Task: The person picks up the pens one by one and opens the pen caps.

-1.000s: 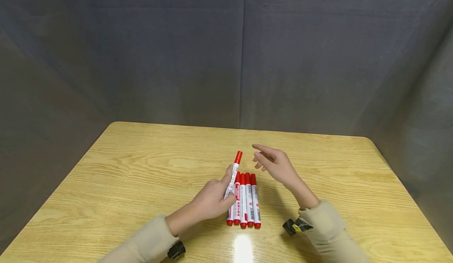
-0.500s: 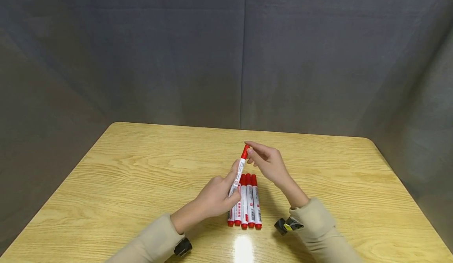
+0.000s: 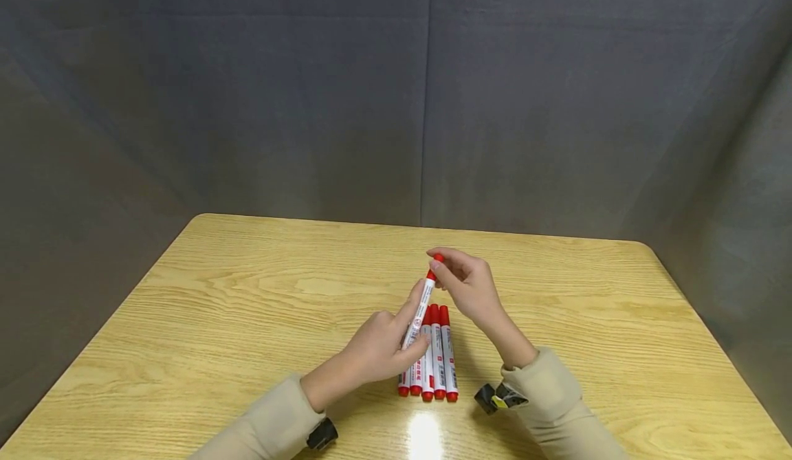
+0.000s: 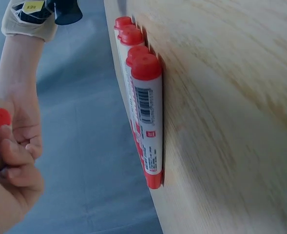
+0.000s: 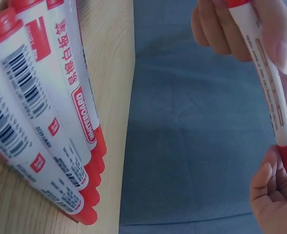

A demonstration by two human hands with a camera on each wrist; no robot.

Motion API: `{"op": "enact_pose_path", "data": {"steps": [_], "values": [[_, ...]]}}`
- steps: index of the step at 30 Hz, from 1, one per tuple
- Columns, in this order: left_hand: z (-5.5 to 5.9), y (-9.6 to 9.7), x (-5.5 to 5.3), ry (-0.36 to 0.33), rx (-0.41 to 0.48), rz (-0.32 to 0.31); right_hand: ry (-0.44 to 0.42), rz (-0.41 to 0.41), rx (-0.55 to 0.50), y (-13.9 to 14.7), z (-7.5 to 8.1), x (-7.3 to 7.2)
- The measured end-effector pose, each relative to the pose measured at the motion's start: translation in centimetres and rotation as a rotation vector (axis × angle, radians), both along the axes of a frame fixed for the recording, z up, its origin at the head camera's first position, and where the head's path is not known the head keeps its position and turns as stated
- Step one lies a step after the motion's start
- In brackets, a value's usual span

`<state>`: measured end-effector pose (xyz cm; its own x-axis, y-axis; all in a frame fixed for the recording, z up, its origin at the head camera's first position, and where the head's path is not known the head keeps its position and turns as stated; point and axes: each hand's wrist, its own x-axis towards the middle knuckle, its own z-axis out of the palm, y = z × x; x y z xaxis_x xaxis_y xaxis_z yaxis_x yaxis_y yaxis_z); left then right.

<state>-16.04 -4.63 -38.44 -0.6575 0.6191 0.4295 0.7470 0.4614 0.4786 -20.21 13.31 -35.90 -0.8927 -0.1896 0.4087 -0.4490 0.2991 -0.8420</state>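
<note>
A white whiteboard marker (image 3: 422, 305) with a red cap is tilted above the table, its capped end up and away from me. My left hand (image 3: 379, 345) holds its barrel, the thumb along one side. At the red cap (image 5: 285, 157), the fingertips of my right hand (image 3: 473, 289) pinch it. Below the left hand, several matching markers (image 3: 438, 353) lie side by side, caps pointing to the far edge. The left hand partly covers the leftmost ones in the head view. In the right wrist view, a label (image 5: 84, 114) on one reads WHITEBOARD.
The markers lie on a light wood table (image 3: 247, 295) with rounded far corners. A grey curtain (image 3: 309, 116) hangs behind it and along both sides. Each wrist wears a small black camera, such as the right one (image 3: 487, 398).
My right hand has moved left to the held marker and now pinches its cap. The left hand has shifted slightly right with the marker. The markers on the table have stayed put.
</note>
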Motion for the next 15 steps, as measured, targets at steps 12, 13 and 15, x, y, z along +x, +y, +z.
{"op": "enact_pose_path", "data": {"steps": [12, 13, 15], "values": [[-0.23, 0.34, 0.09, 0.258, 0.007, 0.153, 0.040, -0.032, -0.046, -0.35, -0.05, 0.19], [-0.22, 0.32, 0.12, 0.260, 0.006, 0.157, 0.041, -0.034, -0.040, -0.39, -0.03, 0.22], [-0.14, 0.28, 0.16, 0.263, -0.003, 0.163, 0.045, -0.040, -0.028, -0.44, -0.06, 0.24]]}}
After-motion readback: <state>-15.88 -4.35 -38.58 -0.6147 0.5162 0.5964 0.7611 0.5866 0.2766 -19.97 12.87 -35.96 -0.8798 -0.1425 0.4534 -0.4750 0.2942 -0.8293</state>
